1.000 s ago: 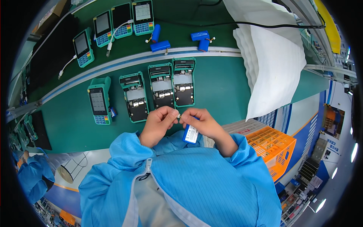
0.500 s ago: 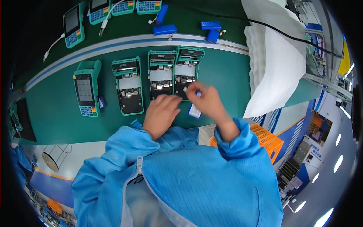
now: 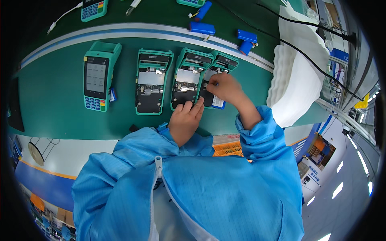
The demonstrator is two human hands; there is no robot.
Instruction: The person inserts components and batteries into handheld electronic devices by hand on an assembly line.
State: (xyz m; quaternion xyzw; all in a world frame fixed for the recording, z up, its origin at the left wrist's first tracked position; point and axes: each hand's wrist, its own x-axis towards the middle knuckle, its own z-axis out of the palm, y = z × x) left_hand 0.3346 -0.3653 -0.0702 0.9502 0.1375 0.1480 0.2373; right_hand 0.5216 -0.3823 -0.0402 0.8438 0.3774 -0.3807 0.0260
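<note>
My right hand (image 3: 227, 88) bends over the rightmost opened card terminal (image 3: 222, 64), thumb and forefinger pinched on a small white piece (image 3: 206, 85) too small to name. Under that hand a blue battery with a white label (image 3: 218, 103) lies at the terminal's lower right. My left hand (image 3: 185, 122) is open, its fingers stretched toward the lower ends of this terminal and the opened terminal beside it (image 3: 187, 76). Farther left lies another opened terminal (image 3: 151, 80), its black inside and silver contacts showing. My right hand hides part of the rightmost terminal.
At the left, a closed terminal (image 3: 96, 76) has its screen lit, with a battery (image 3: 112, 95) beside it. Behind a metal rail (image 3: 161, 32) lie several blue batteries (image 3: 202, 28) and more terminals (image 3: 94, 9). White foam sheets (image 3: 299, 80) and a black cable (image 3: 297, 47) occupy the right side.
The view has shifted, so the bench things appear farther right. My right hand is lower over the rightmost terminal, and the labelled battery is closer against it. My left fingers are more stretched.
</note>
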